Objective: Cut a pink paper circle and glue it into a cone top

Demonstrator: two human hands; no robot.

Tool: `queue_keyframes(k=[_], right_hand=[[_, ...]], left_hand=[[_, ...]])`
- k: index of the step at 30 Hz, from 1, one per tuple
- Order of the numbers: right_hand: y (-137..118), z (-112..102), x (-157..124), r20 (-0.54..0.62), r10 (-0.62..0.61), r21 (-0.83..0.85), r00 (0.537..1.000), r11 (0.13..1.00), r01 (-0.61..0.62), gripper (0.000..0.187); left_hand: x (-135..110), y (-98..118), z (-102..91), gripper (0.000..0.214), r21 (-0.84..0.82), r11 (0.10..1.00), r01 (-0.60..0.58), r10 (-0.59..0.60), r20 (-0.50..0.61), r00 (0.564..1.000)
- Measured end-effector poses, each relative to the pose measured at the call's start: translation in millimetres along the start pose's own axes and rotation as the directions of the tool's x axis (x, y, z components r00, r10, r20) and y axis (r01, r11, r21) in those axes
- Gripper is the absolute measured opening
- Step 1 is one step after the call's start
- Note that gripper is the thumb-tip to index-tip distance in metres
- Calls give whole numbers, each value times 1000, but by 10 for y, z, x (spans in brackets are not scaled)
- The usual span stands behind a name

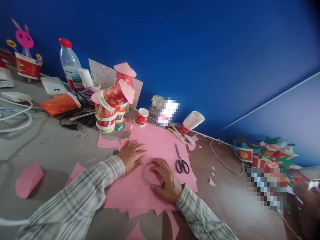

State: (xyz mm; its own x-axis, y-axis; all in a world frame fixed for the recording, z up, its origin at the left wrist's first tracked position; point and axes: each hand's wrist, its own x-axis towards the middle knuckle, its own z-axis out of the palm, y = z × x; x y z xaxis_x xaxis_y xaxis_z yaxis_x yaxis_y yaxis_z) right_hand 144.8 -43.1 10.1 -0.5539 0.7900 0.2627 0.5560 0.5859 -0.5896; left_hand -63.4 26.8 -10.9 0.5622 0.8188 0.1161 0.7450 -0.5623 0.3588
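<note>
A large sheet of pink paper [125, 196] lies across the table under both hands. My left hand [131, 155] rests flat on its left part, fingers stretched out and holding nothing. With curved fingers and thumb, my right hand [167, 181] grips a thin grey ring [145, 173], which lies flat on the paper; it looks like a nearly used-up roll of tape. Just right of that hand, scissors [182, 161] with black handles lie on the pink sheet, blades pointing away. A small red paper cup [141, 117] stands upside down at the sheet's far edge.
Stacked red cups with pink cone tops [110, 106] stand at the back left, near a bottle [70, 63]. Pink scraps [107, 141] surround the sheet. Markers [178, 135] lie by a white cup [192, 120]. Another person's hand [307, 191] shows at far right.
</note>
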Motion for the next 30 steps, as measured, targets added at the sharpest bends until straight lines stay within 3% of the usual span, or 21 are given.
queue_keyframes(k=[16,30], right_hand=[[16,6,-22,10,9,-11,1000,1000,-9,41],[71,33,-44,19,-38,-104,999,994,40,71]], left_hand=[[-8,-11,20,49,5,1000,-6,7,-19,1000],[-13,-28,36,50,10,1000,-17,17,-21,1000]])
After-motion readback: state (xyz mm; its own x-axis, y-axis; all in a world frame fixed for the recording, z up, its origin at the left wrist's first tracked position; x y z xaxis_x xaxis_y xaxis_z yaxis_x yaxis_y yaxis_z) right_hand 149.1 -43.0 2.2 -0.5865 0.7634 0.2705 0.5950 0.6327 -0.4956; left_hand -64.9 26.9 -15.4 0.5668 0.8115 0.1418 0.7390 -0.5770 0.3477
